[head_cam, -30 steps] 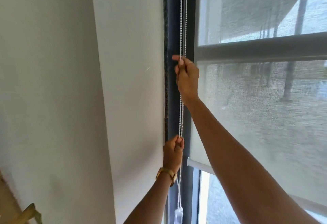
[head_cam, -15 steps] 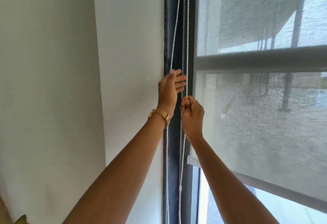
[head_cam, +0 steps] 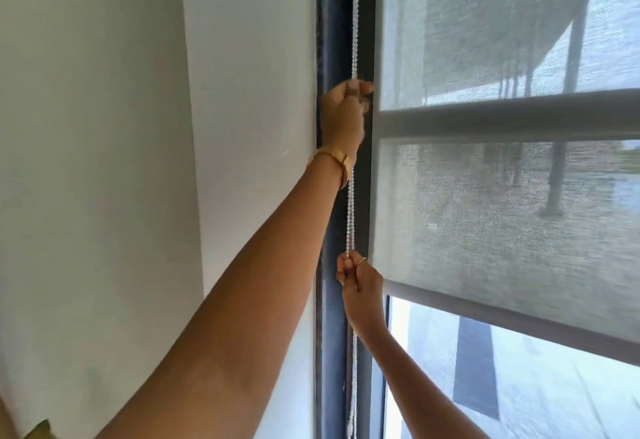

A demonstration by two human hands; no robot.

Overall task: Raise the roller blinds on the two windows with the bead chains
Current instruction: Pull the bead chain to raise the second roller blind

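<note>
A white bead chain (head_cam: 350,216) hangs in front of the dark window frame (head_cam: 330,40), left of a grey mesh roller blind (head_cam: 502,230). My left hand (head_cam: 343,116), with a gold watch on the wrist, is raised high and closed around the chain. Lower down, my right hand (head_cam: 356,279), wearing a ring, pinches the same chain next to the blind's left edge. The blind's bottom bar (head_cam: 512,317) slants across the lower right, with bare glass below it.
A white wall (head_cam: 104,161) fills the left half, with a lighter panel (head_cam: 249,92) against the frame. A horizontal window bar (head_cam: 502,116) shows through the mesh. The chain's plastic joiner (head_cam: 351,426) hangs at the bottom edge.
My left hand has risen and closed on the chain higher up. My right hand has pulled down along the chain. The blind's bottom bar sits a little higher on the glass.
</note>
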